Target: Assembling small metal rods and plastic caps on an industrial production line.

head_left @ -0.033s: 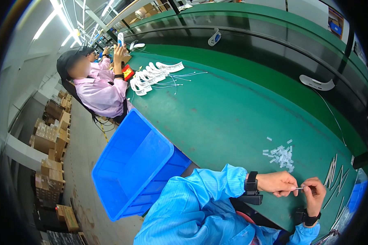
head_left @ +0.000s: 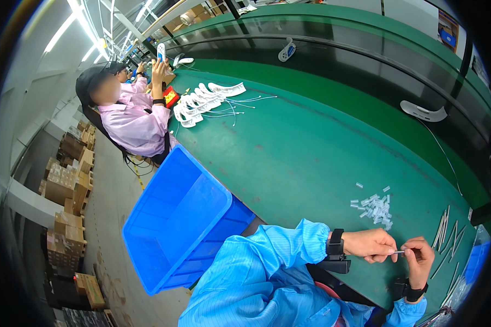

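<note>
Close to the table's near right edge, both my hands meet at a short visible length of thin metallic rod (head_left: pixel 399 251). My left hand (head_left: pixel 372 245) pinches its left end between thumb and fingers. Fingertips of my right hand (head_left: pixel 418 256) close on the other end, and most of the rod is hidden by the fingers. Just beyond my left hand lies a loose heap of small clear tube pieces (head_left: pixel 377 209). Several thin metal rods (head_left: pixel 443 231) are spread on the green table (head_left: pixel 305 163) to the right of my right hand.
A blue bin (head_left: pixel 172 218) stands at the table's near edge, left of me. Farther left, a person in pink (head_left: pixel 133 122) sits beside white curved shells (head_left: pixel 202 103) with cables. Another white shell (head_left: pixel 423 111) with a cable rests across the table. A plastic bag (head_left: pixel 474 256) lies far right.
</note>
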